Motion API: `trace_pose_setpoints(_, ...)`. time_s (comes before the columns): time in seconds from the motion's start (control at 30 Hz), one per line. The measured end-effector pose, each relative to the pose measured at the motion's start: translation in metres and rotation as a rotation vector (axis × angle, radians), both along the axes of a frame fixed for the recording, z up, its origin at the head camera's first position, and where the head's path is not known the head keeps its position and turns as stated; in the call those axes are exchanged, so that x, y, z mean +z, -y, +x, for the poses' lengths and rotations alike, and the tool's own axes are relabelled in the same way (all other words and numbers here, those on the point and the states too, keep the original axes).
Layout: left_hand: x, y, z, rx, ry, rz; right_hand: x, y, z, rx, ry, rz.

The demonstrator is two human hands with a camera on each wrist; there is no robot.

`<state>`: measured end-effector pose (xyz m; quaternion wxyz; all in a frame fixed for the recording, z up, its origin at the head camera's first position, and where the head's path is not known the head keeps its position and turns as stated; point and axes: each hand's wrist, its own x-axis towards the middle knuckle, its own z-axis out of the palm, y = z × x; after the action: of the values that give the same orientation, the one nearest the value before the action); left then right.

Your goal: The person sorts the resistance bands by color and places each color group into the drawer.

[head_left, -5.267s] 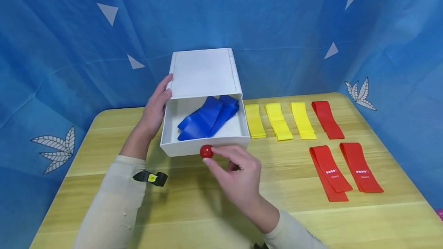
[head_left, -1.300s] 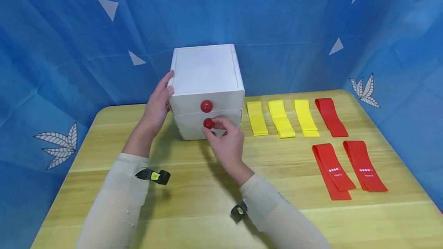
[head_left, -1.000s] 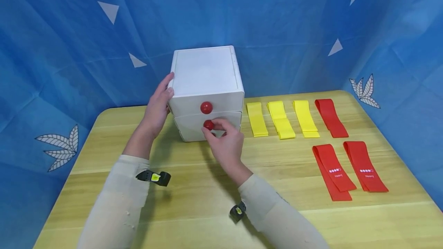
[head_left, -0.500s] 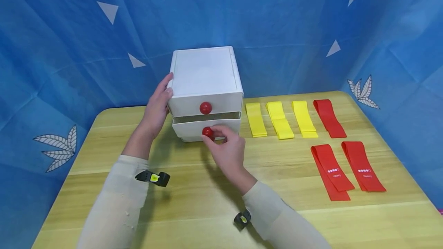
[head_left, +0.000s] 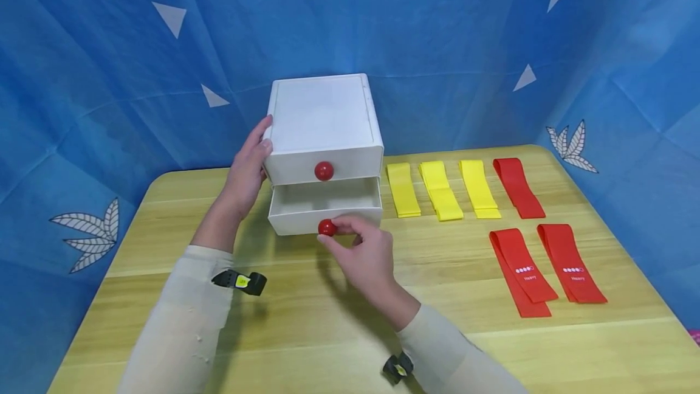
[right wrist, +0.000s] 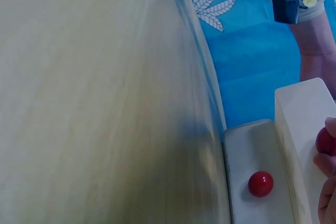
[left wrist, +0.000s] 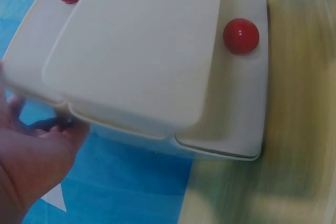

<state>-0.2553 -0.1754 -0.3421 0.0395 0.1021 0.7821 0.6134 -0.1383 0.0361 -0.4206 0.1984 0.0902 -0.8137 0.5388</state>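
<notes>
A white cabinet of stacked drawers (head_left: 325, 114) stands at the back of the table. Its middle drawer (head_left: 298, 222) is pulled part way out, and I see only bare white inside. My right hand (head_left: 366, 255) pinches that drawer's red round knob (head_left: 327, 227) between thumb and fingers. With fingers laid against the cabinet's left side near the top, my left hand (head_left: 246, 169) steadies it. Above, the top drawer with its red knob (head_left: 324, 171) is closed. The left wrist view shows the bottom drawer, also closed, with its red knob (left wrist: 241, 36).
Right of the cabinet lie several folded elastic bands on the wooden table (head_left: 306, 333): yellow ones (head_left: 439, 192) in a row, a red one (head_left: 518, 188) beside them, and two red ones (head_left: 571, 265) nearer. A blue cloth (head_left: 437, 35) hangs close behind.
Earlier the top drawer stood open with blue bands inside; it is now closed. The right hand moved to the middle knob and has drawn that drawer towards me. The left hand stayed.
</notes>
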Motion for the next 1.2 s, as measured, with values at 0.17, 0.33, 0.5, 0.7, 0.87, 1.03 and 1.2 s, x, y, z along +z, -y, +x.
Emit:
trace_pose_setpoints(0.17, 0.0, 0.0, 0.001, -0.002, 0.0, -0.006, 0.002, -0.001, 0.008, 0.03, 0.01, -0.012)
trace_pose_setpoints(0.33, 0.001, 0.0, 0.003, -0.002, 0.001, -0.009, 0.001, -0.002, 0.015, 0.053, -0.002, -0.014)
trace_pose_setpoints(0.5, 0.001, 0.0, 0.002, -0.001, -0.001, 0.0, 0.0, -0.003, 0.021, 0.08, -0.04, -0.016)
trace_pose_setpoints(0.7, 0.001, 0.0, 0.002, -0.005, 0.0, -0.004, -0.003, -0.004, 0.03, 0.106, -0.062, -0.027)
trace_pose_setpoints(0.87, 0.001, 0.0, 0.002, -0.005, 0.001, -0.008, -0.004, -0.005, 0.038, 0.123, -0.098, -0.023)
trace_pose_setpoints(1.03, 0.001, 0.0, 0.002, -0.006, 0.005, -0.013, -0.004, -0.007, 0.047, 0.13, -0.125, -0.016)
trace_pose_setpoints(1.2, 0.002, 0.0, 0.002, -0.006, 0.005, -0.014, -0.004, -0.008, 0.057, 0.128, -0.134, 0.0)
